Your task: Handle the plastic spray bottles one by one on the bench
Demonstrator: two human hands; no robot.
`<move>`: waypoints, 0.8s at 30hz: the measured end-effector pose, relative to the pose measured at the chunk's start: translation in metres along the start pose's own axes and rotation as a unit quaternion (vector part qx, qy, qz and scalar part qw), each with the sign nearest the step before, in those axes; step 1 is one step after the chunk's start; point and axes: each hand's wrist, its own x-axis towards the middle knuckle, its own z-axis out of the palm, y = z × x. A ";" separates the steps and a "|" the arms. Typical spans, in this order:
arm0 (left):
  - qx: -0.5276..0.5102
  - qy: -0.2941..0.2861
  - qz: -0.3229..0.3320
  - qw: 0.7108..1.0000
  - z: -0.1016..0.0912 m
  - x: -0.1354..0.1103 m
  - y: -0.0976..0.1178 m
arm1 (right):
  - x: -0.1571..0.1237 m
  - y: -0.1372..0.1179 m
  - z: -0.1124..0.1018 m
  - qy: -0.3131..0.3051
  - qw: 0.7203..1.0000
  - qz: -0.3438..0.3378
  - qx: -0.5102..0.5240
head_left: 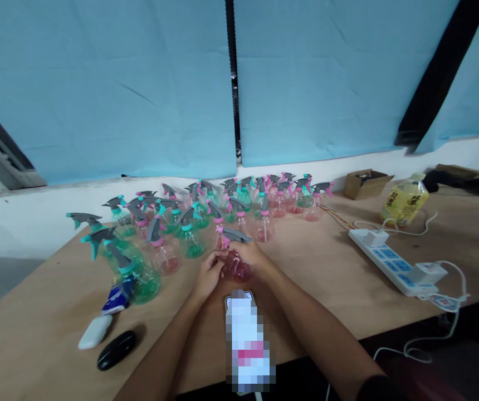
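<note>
A pink spray bottle (238, 268) with a grey and pink trigger head stands upright on the table in front of me. My right hand (245, 252) is closed around its neck, just under the head. From the left, my left hand (212, 268) has its curled fingers against the bottle's side; the fingertips are partly hidden. Behind my hands stand several more spray bottles, among them a green one (192, 243) and a pink one (165, 257). A phone (245, 334) with a blurred-out screen lies between my forearms.
At left lie a blue packet (117, 295), a white case (95, 332) and a black oval case (116, 350). To the right are a power strip (384, 262) with plugged-in chargers and cables, a yellow-labelled bottle (404, 201) and a cardboard box (365, 185). A wall backs the table.
</note>
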 end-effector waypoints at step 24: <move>0.381 0.376 0.248 0.808 -0.040 -0.018 0.030 | -0.034 0.017 -0.068 0.221 0.887 -0.149 -0.377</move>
